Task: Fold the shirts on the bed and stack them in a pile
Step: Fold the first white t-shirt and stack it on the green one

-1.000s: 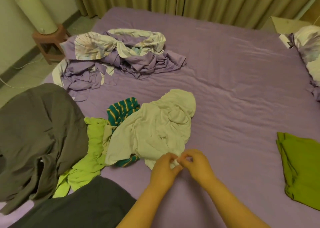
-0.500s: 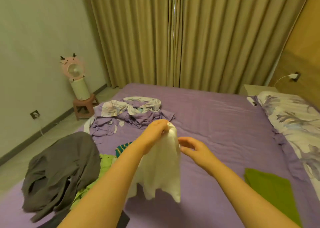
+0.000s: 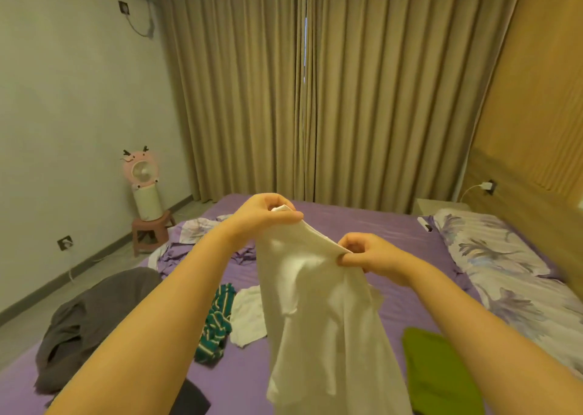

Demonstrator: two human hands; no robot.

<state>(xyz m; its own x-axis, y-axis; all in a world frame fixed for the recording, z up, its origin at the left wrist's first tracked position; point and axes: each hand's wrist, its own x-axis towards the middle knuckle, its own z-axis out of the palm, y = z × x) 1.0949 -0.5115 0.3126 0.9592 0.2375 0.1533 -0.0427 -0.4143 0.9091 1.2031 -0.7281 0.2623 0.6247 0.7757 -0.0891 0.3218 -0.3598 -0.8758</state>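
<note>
**White shirt held up over the bed**

While your left hand (image 3: 268, 214) and right hand (image 3: 367, 253) pinch its top edge, fingers curled, the white shirt (image 3: 325, 313) hangs above the bed (image 3: 394, 231); a folded green shirt (image 3: 438, 373) lies at four o'clock.

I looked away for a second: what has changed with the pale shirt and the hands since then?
The cream cotton shirt went from crumpled on the purple bed to hanging in the air. The left hand lifted it first; the right hand let go, then pinched its top edge again. The folded green shirt stayed put.
</note>
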